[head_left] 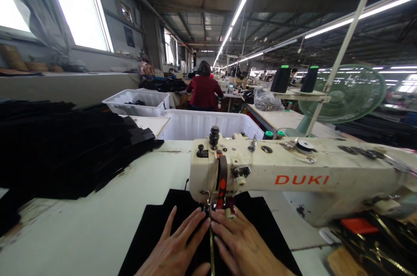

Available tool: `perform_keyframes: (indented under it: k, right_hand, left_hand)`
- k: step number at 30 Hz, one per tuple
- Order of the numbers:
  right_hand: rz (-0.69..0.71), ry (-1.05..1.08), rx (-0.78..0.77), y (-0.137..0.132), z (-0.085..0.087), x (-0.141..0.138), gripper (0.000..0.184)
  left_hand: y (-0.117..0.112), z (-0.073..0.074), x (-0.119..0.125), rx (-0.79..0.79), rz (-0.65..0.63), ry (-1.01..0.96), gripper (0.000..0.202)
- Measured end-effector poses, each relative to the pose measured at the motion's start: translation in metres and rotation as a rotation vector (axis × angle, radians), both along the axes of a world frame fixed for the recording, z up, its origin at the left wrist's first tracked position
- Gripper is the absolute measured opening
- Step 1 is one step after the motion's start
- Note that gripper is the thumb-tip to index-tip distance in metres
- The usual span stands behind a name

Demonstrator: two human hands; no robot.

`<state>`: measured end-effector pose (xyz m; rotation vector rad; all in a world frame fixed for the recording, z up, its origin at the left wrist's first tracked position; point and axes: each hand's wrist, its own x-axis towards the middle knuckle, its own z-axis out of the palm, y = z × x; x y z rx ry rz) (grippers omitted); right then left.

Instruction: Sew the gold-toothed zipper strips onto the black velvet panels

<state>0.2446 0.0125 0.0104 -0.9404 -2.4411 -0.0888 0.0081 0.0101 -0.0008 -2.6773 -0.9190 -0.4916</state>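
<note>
Both hands lie on a black fabric piece (148,228) spread under the needle area of a white sewing machine (254,165) lettered DUKI. My left hand (179,241) presses flat on the cloth, its fingers stretched toward the presser foot (208,208). On the other side, my right hand (241,237) lies flat too, fingertips close to the foot. Between the hands a narrow gold-coloured strip (212,252) runs along the cloth up to the foot. The needle point and the stitching are hidden by the fingers and machine head.
A large pile of black fabric (65,150) covers the table's left. White plastic bins (208,122) stand behind the machine. At right are black thread cones (281,80), a green fan (348,93), and dark material with gold strips (374,241). A person in red (204,91) sits ahead.
</note>
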Motion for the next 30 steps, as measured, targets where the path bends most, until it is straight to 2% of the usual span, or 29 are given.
perform_keyframes:
  k: [8,12,15,21,26,28,30]
  right_hand:
    - [0.028,-0.041,0.019,0.005,-0.008,0.000,0.035]
    - [0.039,-0.001,0.116,0.007,-0.008,0.000,0.035]
    - [0.044,0.029,0.126,0.007,-0.006,-0.001,0.033]
    - [0.038,0.021,0.025,0.008,-0.005,-0.001,0.032]
    - [-0.011,-0.033,-0.082,0.009,-0.004,-0.004,0.032]
    - [-0.043,-0.066,-0.149,0.000,-0.002,-0.004,0.034]
    - [-0.077,-0.072,-0.199,-0.018,0.001,-0.002,0.036]
  left_hand:
    - [0.001,-0.006,-0.001,0.028,0.010,-0.016,0.063]
    - [0.000,-0.002,0.001,0.036,0.035,-0.019,0.063]
    - [-0.004,0.003,0.001,-0.024,0.031,-0.037,0.064]
    - [-0.005,0.003,0.002,-0.131,0.060,-0.076,0.066]
    - [0.006,0.001,0.003,-0.296,0.059,-0.059,0.056]
    - [0.001,0.002,0.003,-0.337,0.086,-0.050,0.051]
    - [-0.017,0.005,0.004,-0.361,0.094,-0.042,0.049]
